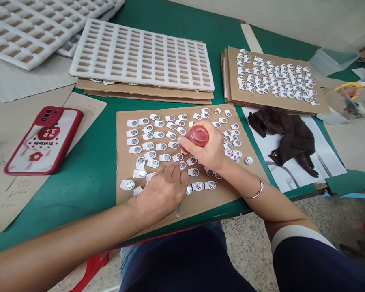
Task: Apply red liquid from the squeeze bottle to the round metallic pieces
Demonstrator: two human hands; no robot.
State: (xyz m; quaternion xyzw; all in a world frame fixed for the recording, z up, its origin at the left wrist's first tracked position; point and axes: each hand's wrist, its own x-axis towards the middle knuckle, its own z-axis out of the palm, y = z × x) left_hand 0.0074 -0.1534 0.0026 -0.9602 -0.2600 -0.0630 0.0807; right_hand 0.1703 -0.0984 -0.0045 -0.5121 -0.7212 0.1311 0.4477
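With the clock face centred on one small round silver-coloured disc on a white tab (183, 165), twelve pointing away from the person, that disc lies in the narrow gap between the two hands. At about half past one, the right hand (204, 147) is wrapped firmly around a glossy red rounded bulb (199, 136), with the thumb laid along its near side. The bulb's long axis appears to be slanted from its rounded end towards two o'clock down to eight o'clock; its narrow end is mostly covered by the fingers. At about half past seven, the left hand (169, 182) is held palm down, its fingers curled; it cannot be told whether anything is gripped, as the fingertips are hidden. Of the two, the left hand is nearer, its fingers just beside the disc. Rows of similar discs are spread around both hands on a flat brown cardboard sheet (231, 190).
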